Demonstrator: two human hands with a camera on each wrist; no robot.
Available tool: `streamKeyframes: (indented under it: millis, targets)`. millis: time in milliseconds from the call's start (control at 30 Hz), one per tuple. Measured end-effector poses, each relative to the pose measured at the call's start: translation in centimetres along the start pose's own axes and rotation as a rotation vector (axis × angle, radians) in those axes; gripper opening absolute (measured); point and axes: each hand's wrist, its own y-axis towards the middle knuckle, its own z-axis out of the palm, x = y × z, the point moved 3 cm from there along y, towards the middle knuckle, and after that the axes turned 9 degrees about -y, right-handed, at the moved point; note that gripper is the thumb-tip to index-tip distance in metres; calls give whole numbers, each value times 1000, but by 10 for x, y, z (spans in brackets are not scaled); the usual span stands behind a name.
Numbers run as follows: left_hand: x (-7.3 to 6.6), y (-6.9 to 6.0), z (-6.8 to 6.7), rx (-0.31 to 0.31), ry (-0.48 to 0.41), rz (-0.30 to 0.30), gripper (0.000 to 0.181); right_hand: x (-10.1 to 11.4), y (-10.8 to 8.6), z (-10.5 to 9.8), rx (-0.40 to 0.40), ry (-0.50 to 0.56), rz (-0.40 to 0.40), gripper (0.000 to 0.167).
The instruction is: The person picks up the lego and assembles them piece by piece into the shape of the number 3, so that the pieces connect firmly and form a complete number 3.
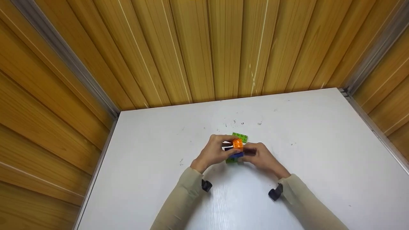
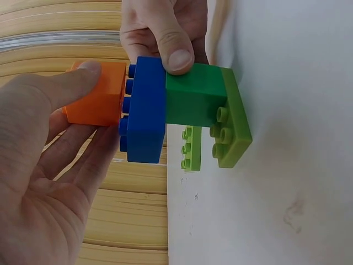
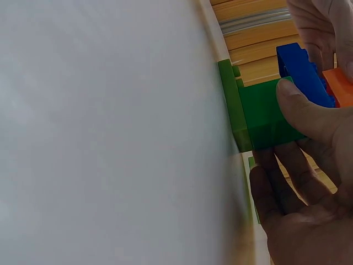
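Note:
My left hand (image 1: 213, 151) pinches an orange toy brick (image 2: 98, 102) between thumb and fingers. The orange brick meets the studded top of a longer blue brick (image 2: 148, 110); whether it is fully seated, I cannot tell. Beneath the blue brick is a dark green block (image 2: 193, 99), joined to a light green studded brick (image 2: 236, 124) at the bottom of the stack. My right hand (image 1: 262, 157) grips the dark green block, its thumb (image 3: 300, 105) lying on the side near the blue brick. In the head view, the hands hide much of the stack.
Another light green studded brick (image 1: 240, 137) lies on the white table (image 1: 153, 143) just beyond the hands. Dark scuff marks spot the tabletop. Wood-look panels (image 1: 223, 48) rise behind the table and at both sides. Each wrist bears a small black device (image 1: 206, 185).

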Motion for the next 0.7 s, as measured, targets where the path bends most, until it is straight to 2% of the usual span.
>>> streamKeyframes:
  millis: [167, 700]
  targets:
    - [1, -1, 1, -2, 5, 4, 38, 1, 0, 1, -4, 1, -18, 37]
    - [2, -2, 2, 9, 3, 9, 36, 1, -1, 0, -10, -15, 7, 36]
